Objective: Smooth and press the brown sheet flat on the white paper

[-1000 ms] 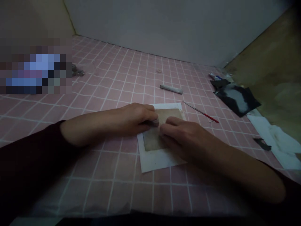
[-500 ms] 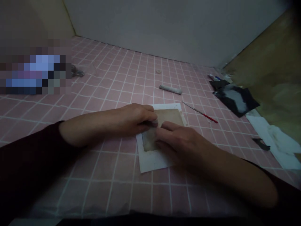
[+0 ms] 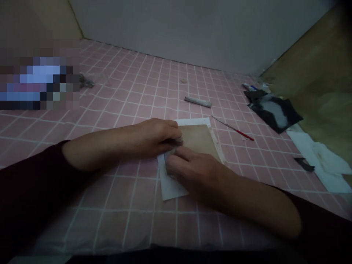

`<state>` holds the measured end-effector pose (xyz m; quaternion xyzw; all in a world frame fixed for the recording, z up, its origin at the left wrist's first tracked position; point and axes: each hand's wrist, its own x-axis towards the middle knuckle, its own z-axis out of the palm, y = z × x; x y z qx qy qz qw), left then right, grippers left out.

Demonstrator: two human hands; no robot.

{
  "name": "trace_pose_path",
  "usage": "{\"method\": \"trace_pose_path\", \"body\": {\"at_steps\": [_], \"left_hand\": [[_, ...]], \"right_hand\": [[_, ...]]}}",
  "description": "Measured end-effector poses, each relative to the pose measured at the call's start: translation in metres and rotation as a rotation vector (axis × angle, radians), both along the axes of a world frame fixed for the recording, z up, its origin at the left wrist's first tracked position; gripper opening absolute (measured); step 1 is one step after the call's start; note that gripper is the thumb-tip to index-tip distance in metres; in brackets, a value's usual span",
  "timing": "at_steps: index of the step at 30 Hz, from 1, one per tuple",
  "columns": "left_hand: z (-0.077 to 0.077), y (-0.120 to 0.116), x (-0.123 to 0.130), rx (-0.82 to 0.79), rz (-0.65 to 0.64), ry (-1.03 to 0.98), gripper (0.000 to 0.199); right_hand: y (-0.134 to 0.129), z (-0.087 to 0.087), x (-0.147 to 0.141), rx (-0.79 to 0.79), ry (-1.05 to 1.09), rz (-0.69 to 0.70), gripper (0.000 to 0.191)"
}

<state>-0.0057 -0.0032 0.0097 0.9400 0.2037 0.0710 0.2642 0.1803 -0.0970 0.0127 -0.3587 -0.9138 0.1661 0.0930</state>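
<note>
Both hands: I see them pressed flat, holding nothing aloft.
Right hand: fingers spread on the tan sheet's near corner.
Left hand: fingertips pinning its left edge.
Tan sheet: on white paper, under both hands.
Beyond right hand: red-tipped tool, grey stick on the pink checked surface.

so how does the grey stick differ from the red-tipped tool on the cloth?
The grey stick is thick, short and uniformly grey; the red-tipped tool is needle-thin, longer, with a red end. The stick lies farther from the hands, nearly crosswise; the tool slants, its thin end near the white sheet. Both lie flat, untouched, on the pink checked cloth.
</note>
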Motion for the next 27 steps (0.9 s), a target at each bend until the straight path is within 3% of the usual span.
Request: {"method": "trace_pose_path", "body": {"at_steps": [5,10,15,18,22,27], "left_hand": [[0.000,0.000,0.001,-0.017,-0.017,-0.011,0.014],[0.002,-0.001,0.001,-0.004,0.001,0.005,0.011],[0.004,-0.001,0.001,-0.008,-0.001,0.027,0.010],[0.004,-0.002,0.001,-0.006,0.003,0.022,0.010],[0.004,-0.002,0.001,-0.018,0.009,0.001,0.012],[0.003,-0.001,0.001,-0.005,-0.010,0.002,0.011]], "right_hand": [[0.000,0.009,0.010,-0.098,-0.039,-0.063,0.021],[0.004,-0.002,-0.002,0.050,0.046,-0.003,0.018],[0.010,0.002,0.008,-0.025,-0.077,-0.086,0.013],[0.012,0.001,0.007,-0.002,-0.022,-0.145,0.010],[0.014,-0.006,0.001,0.067,0.093,-0.066,0.010],[0.013,0.001,0.014,0.024,-0.102,-0.136,0.010]]}}
